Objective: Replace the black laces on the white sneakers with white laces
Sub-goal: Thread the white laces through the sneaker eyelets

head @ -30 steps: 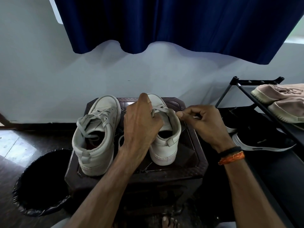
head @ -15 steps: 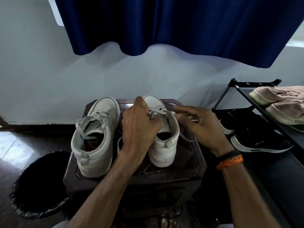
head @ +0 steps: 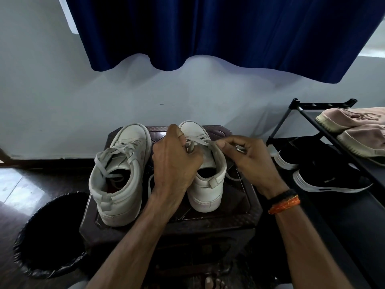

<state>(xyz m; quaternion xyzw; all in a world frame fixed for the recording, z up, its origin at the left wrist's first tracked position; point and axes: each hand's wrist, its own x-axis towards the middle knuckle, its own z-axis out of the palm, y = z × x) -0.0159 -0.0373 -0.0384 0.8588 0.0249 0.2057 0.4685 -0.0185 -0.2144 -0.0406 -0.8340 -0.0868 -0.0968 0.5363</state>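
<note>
Now, two white leather sneakers sit side by side on the dark wooden counter (head: 239,217) | left hand (head: 175,161) grip curls over the right white sneaker (head: 205,174), holding its pale flat lace (head: 198,140) | right hand (head: 250,159) grip pinches the lace's other end | left white sneaker (head: 118,174) stands beside it, laced.

We see a dark wooden stool (head: 170,223) near the middle, close to a pale wall (head: 62,105). Left of the stool and lower sits a black bin (head: 48,236) on the dark glossy floor (head: 12,184). Above the stool hangs a navy curtain (head: 218,30). Right of the stool stands a black shoe rack (head: 325,130), with pink shoes (head: 354,130) on top and black shoes (head: 327,174) below.
</note>
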